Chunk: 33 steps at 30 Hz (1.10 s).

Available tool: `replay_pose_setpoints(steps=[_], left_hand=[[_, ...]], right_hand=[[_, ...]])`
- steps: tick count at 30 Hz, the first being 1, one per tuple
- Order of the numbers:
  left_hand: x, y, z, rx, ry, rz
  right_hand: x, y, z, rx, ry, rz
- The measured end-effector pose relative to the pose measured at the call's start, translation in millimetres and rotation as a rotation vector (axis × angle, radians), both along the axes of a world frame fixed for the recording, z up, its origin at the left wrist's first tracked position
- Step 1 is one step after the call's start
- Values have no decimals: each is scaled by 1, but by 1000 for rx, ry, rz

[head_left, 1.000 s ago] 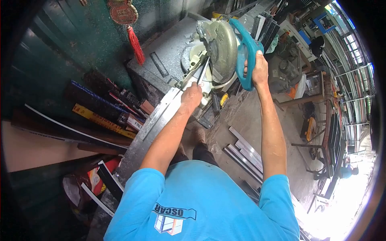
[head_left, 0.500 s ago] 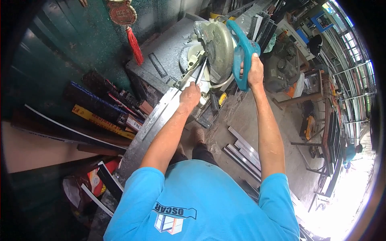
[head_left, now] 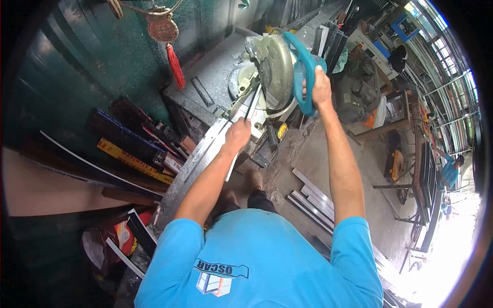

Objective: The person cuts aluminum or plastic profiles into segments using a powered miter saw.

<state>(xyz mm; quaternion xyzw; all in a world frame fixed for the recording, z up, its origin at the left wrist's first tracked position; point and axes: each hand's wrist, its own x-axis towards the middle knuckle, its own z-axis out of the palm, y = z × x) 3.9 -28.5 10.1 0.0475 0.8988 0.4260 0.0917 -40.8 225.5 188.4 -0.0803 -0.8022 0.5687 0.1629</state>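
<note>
My right hand (head_left: 322,88) is wrapped round the teal handle (head_left: 303,74) of a miter saw. The saw's round grey guard (head_left: 276,72) stands over its base beside the handle. Left of it, my left hand (head_left: 238,134) is closed on a thin metal strip (head_left: 252,105), which runs under the blade guard at one end and sticks out below the hand at the other. The long silver fence rail (head_left: 203,146) lies just left of that hand. Where the blade meets the strip is hidden by the guard.
Metal profiles (head_left: 313,200) lie on the floor by my feet. Long strips and a yellow level (head_left: 134,160) lean at the left. A red tassel (head_left: 175,66) hangs by the green wall. Another person (head_left: 449,172) is by a metal rack at the far right.
My left hand has shifted slightly down and left, and the strip's lower end now shows below it. The saw handle and my right hand look slightly higher and further left. The other person is more visible.
</note>
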Motion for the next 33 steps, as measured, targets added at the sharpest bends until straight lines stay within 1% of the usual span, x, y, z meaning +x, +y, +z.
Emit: replay_pose_setpoints(steps=[1,2,3,4,5,7,8,9,11,13,14,15,17,18,20,21,23,24,25,27,28,29,31,32,33], left_hand=[[14,-10,2,22,49,-9],[30,-21,8,41,95,-23],[46,-34,26,33,93,-27],[62,-47,52,157,18,-5],[75,-56,64,279,-59,20],[93,-62,44,610,201,267],[98,-59,38,788,262,411],[101,-54,56,961,214,486],[101,-50,60,1261,-64,473],[105,-51,47,1392,-459,551],[104,-44,41,1522,-543,620],[99,-40,17,1654,-606,646],[86,-33,-15,1771,-712,853],[80,-31,-26,1773,-705,856],[70,-29,-39,1766,-696,834],[65,-28,-35,1767,-694,838],[58,-26,-11,1791,-761,914],[59,-26,17,1733,-834,871],[60,-28,21,1734,-836,873],[64,-33,29,1445,-793,469],[65,-31,44,1063,-560,402],[59,-34,30,590,-185,255],[49,-50,51,-141,587,-3],[36,-59,31,-209,581,-129],[29,-62,13,-208,582,-127]], right_hand=[[-15,8,10,13,-30,19],[-24,13,30,11,-121,56],[-29,5,55,-54,-145,48],[-44,10,69,-60,-173,81],[-55,10,83,-76,-170,117],[-69,5,112,-13,-220,118],[-65,-3,112,-20,-226,123],[-76,-1,115,-20,-227,125],[-85,11,118,-18,-223,131],[-95,6,121,-17,-222,145],[-97,5,121,-16,-217,152],[-98,12,123,-16,-211,156],[-89,-2,122,-16,-201,163],[-90,13,124,-16,-198,165],[-93,13,126,-13,-198,166],[-93,16,126,-12,-198,165],[-89,7,126,-8,-201,160],[-88,6,127,-5,-203,157],[-88,7,126,0,-204,153],[-89,10,128,10,-201,146],[-90,7,128,14,-202,141],[-91,11,129,16,-205,133],[-88,11,130,19,-208,118],[-88,12,131,23,-205,113],[-88,13,131,27,-203,109]])
